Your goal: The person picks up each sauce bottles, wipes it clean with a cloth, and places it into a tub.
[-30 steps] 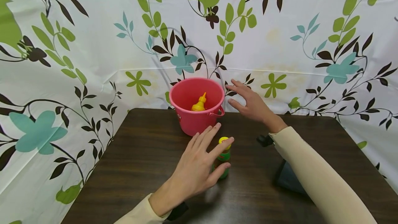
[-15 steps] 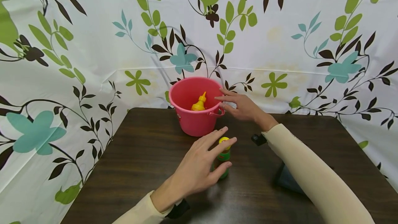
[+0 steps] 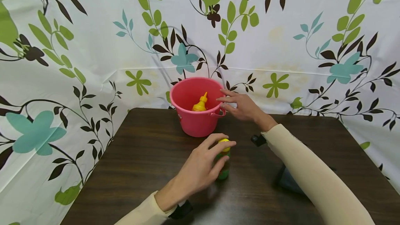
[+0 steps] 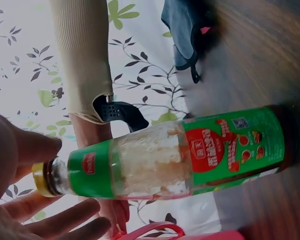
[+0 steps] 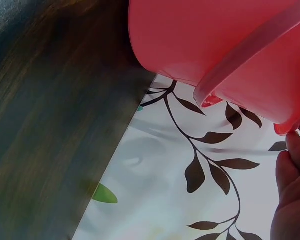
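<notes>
A pink bucket stands at the back of the table. Inside it shows a yellow nozzle-topped bottle. My right hand is at the bucket's right rim, with fingers over the edge and thumb outside, pinching it. In front of the bucket stands an upright glass sauce bottle with a green label and yellow cap. My left hand is around the bottle's top. In the left wrist view its thumb and fingers lie on either side of the cap, with a gap at the thumb.
A dark grey pouch-like item lies on the right of the brown table, partly hidden by my right forearm. Behind the table hangs a white cloth printed with leaves and birds.
My right hand has moved left from beside the bucket onto its rim. The left hand's thumb and fingers have drawn closer about the sauce bottle's top. Bucket and bottle keep their places.
</notes>
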`<state>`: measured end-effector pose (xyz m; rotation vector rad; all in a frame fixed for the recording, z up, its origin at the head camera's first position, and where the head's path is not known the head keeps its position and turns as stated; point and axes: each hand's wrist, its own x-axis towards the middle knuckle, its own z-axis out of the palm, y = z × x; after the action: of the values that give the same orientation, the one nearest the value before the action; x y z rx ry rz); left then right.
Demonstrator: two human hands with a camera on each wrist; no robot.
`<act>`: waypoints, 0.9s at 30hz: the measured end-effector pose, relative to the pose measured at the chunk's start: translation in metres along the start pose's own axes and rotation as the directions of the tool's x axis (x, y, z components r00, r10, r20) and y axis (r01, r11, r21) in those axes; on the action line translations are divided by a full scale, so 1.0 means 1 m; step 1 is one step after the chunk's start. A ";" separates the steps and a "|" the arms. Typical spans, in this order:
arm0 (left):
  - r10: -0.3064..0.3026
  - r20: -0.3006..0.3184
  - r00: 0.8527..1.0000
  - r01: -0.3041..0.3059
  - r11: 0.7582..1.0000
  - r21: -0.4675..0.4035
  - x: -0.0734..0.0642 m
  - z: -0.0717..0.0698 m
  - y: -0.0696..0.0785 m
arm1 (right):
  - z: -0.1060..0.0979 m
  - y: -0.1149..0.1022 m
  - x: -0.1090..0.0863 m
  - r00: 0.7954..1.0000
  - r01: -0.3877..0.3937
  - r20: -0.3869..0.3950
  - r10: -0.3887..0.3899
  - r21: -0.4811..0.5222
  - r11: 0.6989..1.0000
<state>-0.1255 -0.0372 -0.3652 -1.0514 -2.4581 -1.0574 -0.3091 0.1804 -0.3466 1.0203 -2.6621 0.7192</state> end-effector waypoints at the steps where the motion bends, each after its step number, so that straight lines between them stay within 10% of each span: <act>1: -0.007 -0.018 1.000 0.006 1.000 -0.024 0.000 0.001 0.000 | 0.000 0.000 0.000 1.000 0.002 -0.006 -0.002 0.008 1.000; 16: -0.045 -0.142 0.989 0.030 0.994 -0.105 -0.002 0.005 -0.005 | 0.007 -0.005 0.002 0.992 0.057 -0.115 -0.047 0.087 0.995; 27: -0.061 -0.291 0.955 0.031 0.994 -0.105 -0.002 -0.006 -0.008 | 0.009 -0.004 0.000 0.988 0.034 -0.152 -0.011 0.148 0.988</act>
<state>-0.1304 -0.0464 -0.3663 -0.7994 -2.2209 -1.2618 -0.3068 0.1735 -0.3526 0.9873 -2.4946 0.9650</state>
